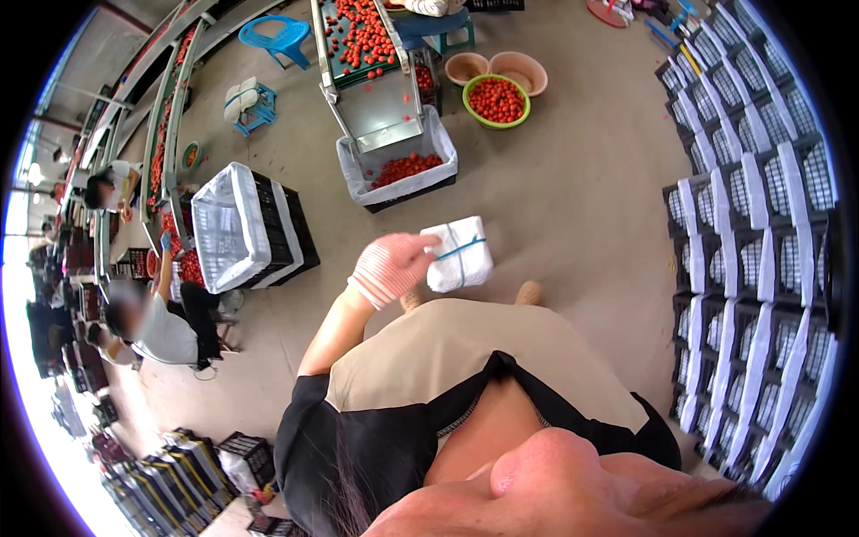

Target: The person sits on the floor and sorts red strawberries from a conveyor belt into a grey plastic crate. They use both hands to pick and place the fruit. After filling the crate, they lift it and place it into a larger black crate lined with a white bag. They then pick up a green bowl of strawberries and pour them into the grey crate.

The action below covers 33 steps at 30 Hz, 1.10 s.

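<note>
My left hand, in a red-and-white striped glove, reaches forward from my body. Its fingertips overlap the left edge of a white padded bundle tied crosswise with blue and grey strips; whether they grip it cannot be told. My right hand is out of view. Beyond the bundle, a lined crate with small red tomatoes stands under the metal chute of a sorting conveyor, and a few tomatoes are dropping from it.
Stacked black crates with white liners stand at the left. A green-rimmed basin of tomatoes sits by two pinkish basins. Tall crate stacks line the right side. A co-worker sits at the left beside another conveyor; a blue chair stands farther off.
</note>
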Each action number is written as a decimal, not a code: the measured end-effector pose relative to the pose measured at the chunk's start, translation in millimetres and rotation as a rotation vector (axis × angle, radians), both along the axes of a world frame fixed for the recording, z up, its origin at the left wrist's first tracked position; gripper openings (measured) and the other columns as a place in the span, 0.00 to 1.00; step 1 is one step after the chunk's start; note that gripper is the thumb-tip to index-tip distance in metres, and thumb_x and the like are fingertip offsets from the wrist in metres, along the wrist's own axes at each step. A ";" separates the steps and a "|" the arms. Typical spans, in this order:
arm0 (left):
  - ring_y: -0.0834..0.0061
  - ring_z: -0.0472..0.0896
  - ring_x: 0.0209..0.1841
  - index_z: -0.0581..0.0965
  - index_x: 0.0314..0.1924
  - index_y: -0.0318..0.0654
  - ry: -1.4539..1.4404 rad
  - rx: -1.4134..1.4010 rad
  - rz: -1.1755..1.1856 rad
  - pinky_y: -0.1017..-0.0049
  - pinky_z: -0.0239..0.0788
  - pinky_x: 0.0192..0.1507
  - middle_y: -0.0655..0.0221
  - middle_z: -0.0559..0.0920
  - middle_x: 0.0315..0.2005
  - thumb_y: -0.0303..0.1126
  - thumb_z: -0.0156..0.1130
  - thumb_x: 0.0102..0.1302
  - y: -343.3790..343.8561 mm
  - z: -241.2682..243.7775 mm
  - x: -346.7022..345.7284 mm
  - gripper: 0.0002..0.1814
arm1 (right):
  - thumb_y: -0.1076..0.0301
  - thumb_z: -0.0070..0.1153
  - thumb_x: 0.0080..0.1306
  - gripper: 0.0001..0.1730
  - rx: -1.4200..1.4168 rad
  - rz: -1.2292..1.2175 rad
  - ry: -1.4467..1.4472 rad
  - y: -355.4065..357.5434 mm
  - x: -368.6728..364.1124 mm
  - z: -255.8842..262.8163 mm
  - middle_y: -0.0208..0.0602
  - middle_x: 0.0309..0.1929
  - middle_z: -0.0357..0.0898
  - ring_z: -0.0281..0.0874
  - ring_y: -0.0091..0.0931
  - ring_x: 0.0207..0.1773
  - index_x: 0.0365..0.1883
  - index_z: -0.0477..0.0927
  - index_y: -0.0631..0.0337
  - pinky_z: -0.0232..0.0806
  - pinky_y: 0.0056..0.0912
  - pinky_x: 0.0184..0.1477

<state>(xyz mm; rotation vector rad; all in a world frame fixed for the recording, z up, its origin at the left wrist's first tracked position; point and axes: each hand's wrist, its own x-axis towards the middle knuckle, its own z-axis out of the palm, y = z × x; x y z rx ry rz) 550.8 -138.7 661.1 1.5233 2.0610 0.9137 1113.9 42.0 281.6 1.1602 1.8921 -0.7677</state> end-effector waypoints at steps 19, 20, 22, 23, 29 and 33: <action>0.58 0.80 0.50 0.79 0.53 0.51 -0.058 -0.565 -0.016 0.64 0.71 0.54 0.64 0.84 0.43 0.47 0.53 0.64 294.9 -109.9 129.2 0.20 | 0.64 0.45 0.64 0.17 0.113 0.466 0.103 354.3 51.1 -104.1 0.43 0.48 0.82 0.79 0.40 0.53 0.45 0.84 0.53 0.72 0.41 0.54; 0.58 0.80 0.51 0.79 0.53 0.51 -0.069 -0.603 0.003 0.65 0.70 0.55 0.63 0.84 0.45 0.47 0.53 0.64 302.1 -125.6 120.8 0.21 | 0.64 0.45 0.64 0.17 0.057 0.447 0.126 363.9 33.5 -104.2 0.43 0.49 0.82 0.79 0.39 0.53 0.45 0.84 0.53 0.72 0.41 0.54; 0.59 0.79 0.54 0.80 0.53 0.54 -0.106 -0.691 0.062 0.65 0.70 0.57 0.63 0.83 0.49 0.49 0.52 0.63 312.0 -153.8 100.3 0.21 | 0.64 0.46 0.64 0.17 -0.020 0.436 0.148 383.3 -4.9 -100.1 0.43 0.49 0.82 0.79 0.39 0.53 0.46 0.84 0.53 0.72 0.41 0.55; 0.59 0.79 0.54 0.80 0.53 0.55 -0.117 -0.721 0.060 0.65 0.70 0.57 0.64 0.83 0.48 0.48 0.52 0.63 330.1 -146.3 89.8 0.21 | 0.64 0.46 0.64 0.17 -0.046 0.404 0.146 391.0 -15.6 -98.2 0.43 0.49 0.82 0.79 0.39 0.53 0.46 0.84 0.53 0.72 0.40 0.55; 0.61 0.79 0.54 0.80 0.54 0.56 -0.149 -0.695 0.047 0.67 0.69 0.60 0.64 0.83 0.49 0.49 0.52 0.63 450.7 -210.6 -7.8 0.21 | 0.65 0.48 0.63 0.17 -0.040 0.361 0.059 523.7 -87.4 -69.2 0.42 0.49 0.82 0.79 0.37 0.53 0.47 0.83 0.54 0.71 0.39 0.56; 0.61 0.80 0.52 0.81 0.51 0.52 -0.311 -0.541 0.259 0.67 0.71 0.57 0.64 0.84 0.48 0.45 0.53 0.62 512.2 -241.0 -68.1 0.20 | 0.65 0.50 0.62 0.17 -0.035 0.372 0.041 616.0 -147.2 -53.9 0.41 0.50 0.82 0.80 0.35 0.53 0.48 0.83 0.54 0.71 0.38 0.56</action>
